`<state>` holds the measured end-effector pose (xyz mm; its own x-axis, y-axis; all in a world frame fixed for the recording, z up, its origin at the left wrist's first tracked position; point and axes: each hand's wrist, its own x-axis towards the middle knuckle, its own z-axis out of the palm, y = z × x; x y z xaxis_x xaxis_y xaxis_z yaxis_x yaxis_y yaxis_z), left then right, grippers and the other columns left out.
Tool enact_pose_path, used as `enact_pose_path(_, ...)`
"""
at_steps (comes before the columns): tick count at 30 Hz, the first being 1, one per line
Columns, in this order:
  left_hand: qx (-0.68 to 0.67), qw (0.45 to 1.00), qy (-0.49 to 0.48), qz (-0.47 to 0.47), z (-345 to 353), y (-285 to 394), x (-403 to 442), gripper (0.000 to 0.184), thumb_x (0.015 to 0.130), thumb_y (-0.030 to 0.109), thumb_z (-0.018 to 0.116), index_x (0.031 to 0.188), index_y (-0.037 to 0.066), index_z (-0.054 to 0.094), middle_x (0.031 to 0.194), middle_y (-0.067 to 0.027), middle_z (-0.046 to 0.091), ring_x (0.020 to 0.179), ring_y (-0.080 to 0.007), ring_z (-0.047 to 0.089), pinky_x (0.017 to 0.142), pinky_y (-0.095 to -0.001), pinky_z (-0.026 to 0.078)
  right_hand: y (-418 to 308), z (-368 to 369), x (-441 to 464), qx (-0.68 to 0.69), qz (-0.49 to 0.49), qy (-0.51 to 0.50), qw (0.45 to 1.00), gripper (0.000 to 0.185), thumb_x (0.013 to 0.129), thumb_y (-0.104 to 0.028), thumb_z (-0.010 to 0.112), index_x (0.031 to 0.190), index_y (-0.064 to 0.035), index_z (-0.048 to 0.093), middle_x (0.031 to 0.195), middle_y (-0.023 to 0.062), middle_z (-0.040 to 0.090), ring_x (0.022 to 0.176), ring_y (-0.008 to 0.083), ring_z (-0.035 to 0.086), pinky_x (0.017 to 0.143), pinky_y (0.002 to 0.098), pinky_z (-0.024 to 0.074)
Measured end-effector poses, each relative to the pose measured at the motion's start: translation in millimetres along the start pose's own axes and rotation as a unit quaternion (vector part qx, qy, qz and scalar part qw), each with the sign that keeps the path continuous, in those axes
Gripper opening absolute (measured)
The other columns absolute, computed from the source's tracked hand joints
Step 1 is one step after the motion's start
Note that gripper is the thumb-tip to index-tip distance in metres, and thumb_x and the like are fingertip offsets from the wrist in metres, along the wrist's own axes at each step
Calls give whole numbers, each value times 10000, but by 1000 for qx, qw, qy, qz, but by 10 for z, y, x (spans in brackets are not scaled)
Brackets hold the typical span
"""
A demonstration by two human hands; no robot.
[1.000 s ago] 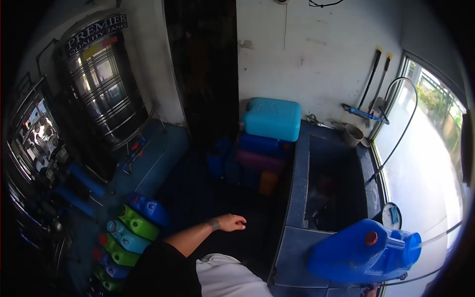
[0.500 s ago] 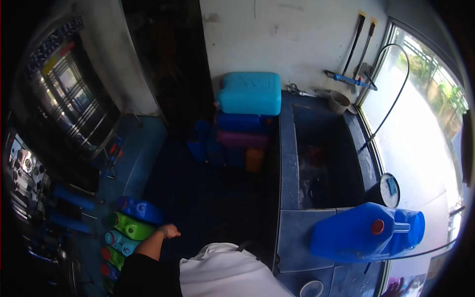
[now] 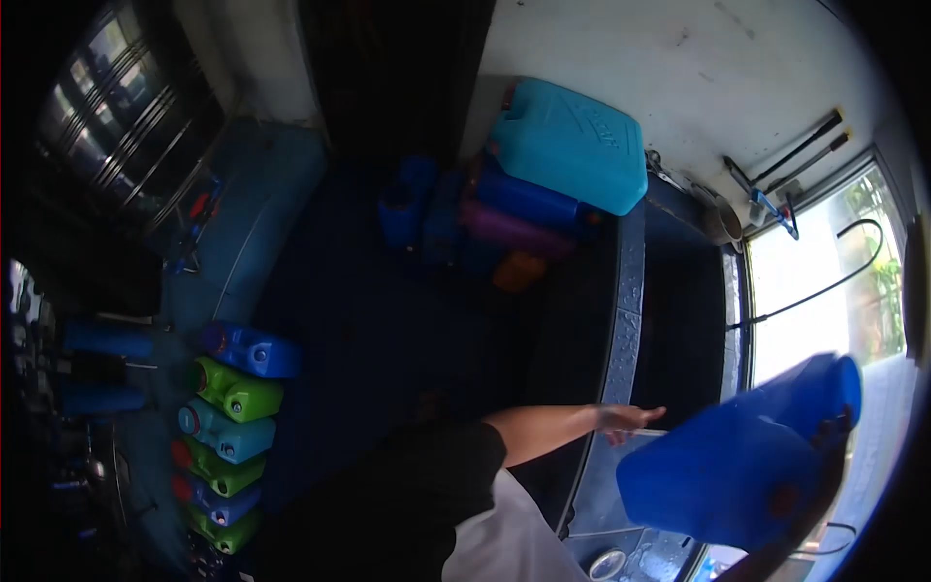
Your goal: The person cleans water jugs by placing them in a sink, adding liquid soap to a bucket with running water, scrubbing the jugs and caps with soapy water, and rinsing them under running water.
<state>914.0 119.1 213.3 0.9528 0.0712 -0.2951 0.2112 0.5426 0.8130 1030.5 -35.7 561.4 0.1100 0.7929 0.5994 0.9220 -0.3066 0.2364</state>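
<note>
A large blue jug point(image 3: 698, 475) with a red cap lies tilted over the tiled counter, smeared by motion. My right hand point(image 3: 832, 432) is dark against the window and closed at the jug's right end; the exact grip is hard to make out. Behind the jug's upper right is a translucent blue pail point(image 3: 832, 383), partly hidden by it. My left hand point(image 3: 628, 419) reaches across over the counter edge. Its fingers are stretched toward the jug, apart from it, with nothing held.
A tiled sink point(image 3: 679, 320) lies beyond my left hand. Stacked containers, topped by a turquoise jerrycan point(image 3: 572, 145), stand by the wall. Several coloured jugs point(image 3: 233, 436) line the floor at left. A black hose point(image 3: 815, 291) curves by the window. A round white-rimmed container point(image 3: 608, 563) sits near.
My left hand has swung from the floor jugs across to the counter. My right hand has come up to the blue jug, which has tilted. The view has turned.
</note>
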Motion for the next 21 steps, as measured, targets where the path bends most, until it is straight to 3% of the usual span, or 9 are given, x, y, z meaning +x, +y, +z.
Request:
enact_pose_path(4,51,989,-80,113,-350,835,-454,560,898,587,418,1087,80,564,848,-72,635,708,-162,642,667,-319,555,-1513,-469,801,95,29,19,995,524,870,-364,566,1284,-81,411,1149,148,540,861,231,571,784,356,481)
enact_pose_path(5,-123,972,-81,181,-521,844,-1024,548,882,611,431,908,91,604,717,-22,620,631,-117,619,571,-279,523,-1656,-122,703,227,49,-20,973,515,858,-347,585,1270,-85,422,1158,148,530,856,227,574,774,346,484)
enact_pose_path(8,-176,975,82,110,-1844,-218,-2042,499,952,432,431,1278,55,464,1171,-146,563,1030,-215,575,892,-338,471,-2133,1095,281,660,232,-216,681,489,823,-299,641,1227,-95,455,1184,150,500,840,215,584,742,315,493)
enact_pose_path(10,-266,943,202,-2,-2660,-1016,-2821,533,970,390,400,1386,60,350,1353,-179,438,1232,-261,453,1029,-402,371,-2419,1537,71,761,307,-281,497,477,799,-266,678,1199,-102,477,1202,151,479,830,206,590,720,295,499)
enact_pose_path(12,-91,951,295,-5,-2507,-505,-3141,562,961,404,415,1386,44,340,1335,-191,453,1202,-272,479,1021,-393,380,-2276,1544,340,775,286,-275,492,468,775,-233,715,1171,-109,499,1219,153,459,820,198,597,699,275,505)
enact_pose_path(15,254,885,389,-3,-1978,333,-3421,608,948,426,437,1386,20,323,1308,-209,475,1158,-289,519,1008,-380,392,-1690,1433,942,616,-185,-54,764,459,750,-182,726,1151,-109,516,1212,168,462,817,212,591,710,271,505)
enact_pose_path(17,257,871,418,24,-2024,148,-3657,592,954,416,428,1384,21,328,1307,-195,479,1152,-290,517,1009,-390,387,-1829,1693,971,649,-144,-105,739,471,746,-184,723,1157,-97,510,1221,182,456,836,228,589,744,276,497)
enact_pose_path(20,177,879,426,122,-2268,-457,-3896,569,963,400,414,1382,23,335,1306,-175,485,1143,-291,514,1009,-404,379,-2744,2208,398,814,198,-313,447,490,770,-55,632,1226,-101,458,1016,84,524,825,128,533,765,266,447)
enact_pose_path(21,156,877,419,176,-2346,-742,-3882,561,966,394,410,1381,24,338,1305,-168,487,1140,-292,514,1009,-409,376,-3035,2378,291,814,154,-380,412,521,787,-13,587,1268,-120,419,933,17,504,809,98,506,744,266,439)
